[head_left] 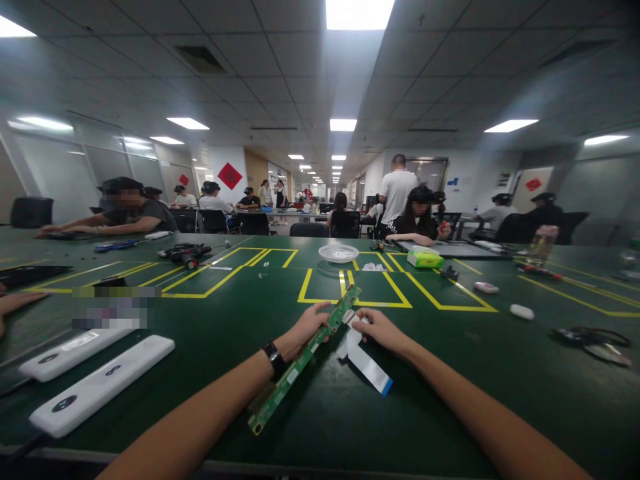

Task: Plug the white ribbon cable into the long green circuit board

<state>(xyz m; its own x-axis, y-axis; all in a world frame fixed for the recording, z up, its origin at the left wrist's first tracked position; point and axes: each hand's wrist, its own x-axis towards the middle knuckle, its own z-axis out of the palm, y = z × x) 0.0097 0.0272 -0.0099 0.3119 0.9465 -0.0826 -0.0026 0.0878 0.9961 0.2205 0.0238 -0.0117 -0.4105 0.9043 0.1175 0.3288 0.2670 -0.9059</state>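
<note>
A long, narrow green circuit board (300,364) slants across the space in front of me, its near end low and its far end raised to the right. My left hand (311,323) is closed around the board's middle, with a dark band on that wrist. Close to the board's far part, my right hand (376,328) pinches a white flat ribbon cable (367,365). One end of the cable meets the board's edge; whether it is seated in a connector I cannot tell. The cable's loose end, tipped blue, hangs toward me over the table.
The green table (450,387) carries yellow tape outlines. Beyond the board stands a clear plastic dish (339,253), with a green packet (425,259) to its right. Two white long devices (105,383) lie at left. A white mouse-like object (522,311) is at right. Other people sit around.
</note>
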